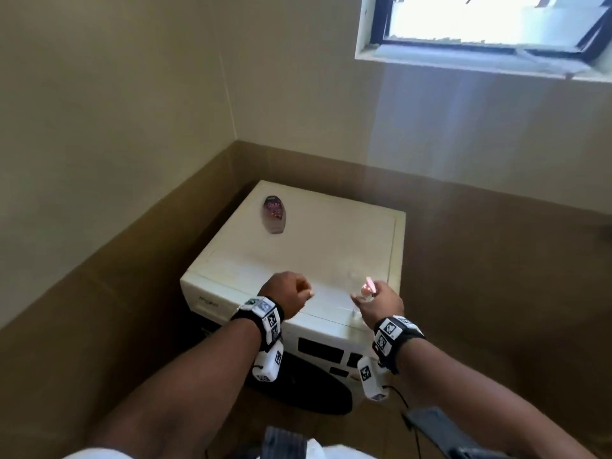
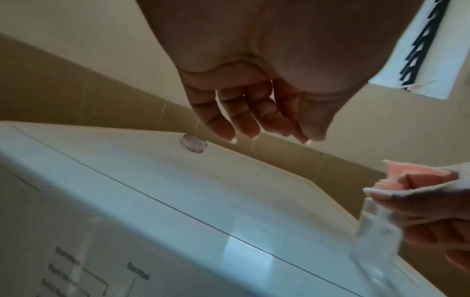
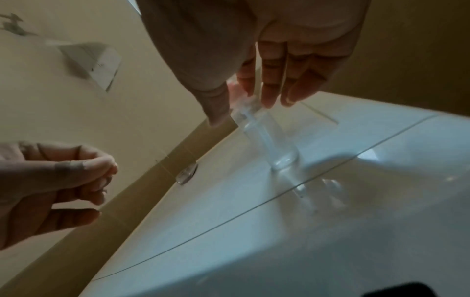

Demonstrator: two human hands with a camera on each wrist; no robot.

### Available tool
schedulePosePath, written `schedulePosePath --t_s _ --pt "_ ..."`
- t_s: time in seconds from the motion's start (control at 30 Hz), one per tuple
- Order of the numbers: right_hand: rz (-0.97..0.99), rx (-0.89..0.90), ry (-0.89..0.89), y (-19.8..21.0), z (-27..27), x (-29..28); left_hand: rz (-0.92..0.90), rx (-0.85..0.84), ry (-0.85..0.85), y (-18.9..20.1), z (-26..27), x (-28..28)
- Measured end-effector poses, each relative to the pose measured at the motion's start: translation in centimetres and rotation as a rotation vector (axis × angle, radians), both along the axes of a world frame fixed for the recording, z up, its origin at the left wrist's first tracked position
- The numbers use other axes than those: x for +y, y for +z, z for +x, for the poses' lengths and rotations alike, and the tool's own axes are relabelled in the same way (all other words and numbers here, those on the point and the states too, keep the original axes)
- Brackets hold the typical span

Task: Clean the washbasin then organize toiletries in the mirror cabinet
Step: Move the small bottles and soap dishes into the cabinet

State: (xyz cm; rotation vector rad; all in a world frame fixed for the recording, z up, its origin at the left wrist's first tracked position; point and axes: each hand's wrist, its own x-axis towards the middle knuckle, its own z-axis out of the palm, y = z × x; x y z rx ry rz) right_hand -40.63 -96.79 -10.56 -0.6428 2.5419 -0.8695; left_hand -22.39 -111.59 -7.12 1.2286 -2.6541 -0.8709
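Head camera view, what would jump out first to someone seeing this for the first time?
Two hands over a white washing machine in a room corner: the right hand pinches a clear bottle with a pink top, the left hand is loosely curled and empty. A dark maroon bottle lies on the lid's far left.

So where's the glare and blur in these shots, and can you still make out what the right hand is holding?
Head view: the window is blown out white and a hazy flare falls across the washing machine. Right wrist view: motion blur smears the clear bottle with a pink top pinched by the right hand. Left wrist view: the left hand is backlit, the panel lettering soft.
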Motion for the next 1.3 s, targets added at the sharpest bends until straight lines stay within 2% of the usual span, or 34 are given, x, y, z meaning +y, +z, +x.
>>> schedulePosePath --t_s 0.17,0.4,0.53,0.6,0.77,0.87,1.03,1.13,1.2,1.3 --pt "-0.064 0.024 0.058 -0.8 -1.7 -4.1 0.053 -0.002 0.091 -1.5 -2.3 -5.3" --pt "-0.068 0.072 -0.013 -1.0 -3.1 -8.8 0.009 -0.084 0.069 -3.2 -6.1 -15.8" --pt "-0.075 0.065 -0.019 -1.6 -2.6 -10.2 -0.142 -0.126 0.029 -3.9 -9.0 -22.1" --pt "-0.068 0.041 -0.034 -1.7 -1.9 -10.8 -0.138 -0.171 0.063 -4.4 -10.2 -24.3" --pt "-0.011 0.031 -0.195 -2.4 -1.0 -11.3 -0.083 -0.243 0.114 -5.8 -13.6 -28.7" --pt "-0.063 0.021 -0.345 -2.7 -0.5 -9.9 -0.083 -0.254 0.097 -6.8 -14.9 -29.9" --pt "-0.136 0.042 -0.540 -1.9 0.8 -6.4 -0.035 -0.370 0.122 -7.0 -15.4 -30.0" --pt "-0.221 0.067 -0.667 -1.4 2.0 -3.5 -0.008 -0.435 0.028 -6.5 -16.3 -28.7" --pt "-0.254 0.073 -0.722 -0.9 2.8 -1.8 0.017 -0.369 -0.003 -5.7 -16.5 -26.9" --pt "-0.337 0.075 -0.820 0.0 4.3 2.0 0.133 -0.227 -0.103 -4.0 -16.6 -20.6"
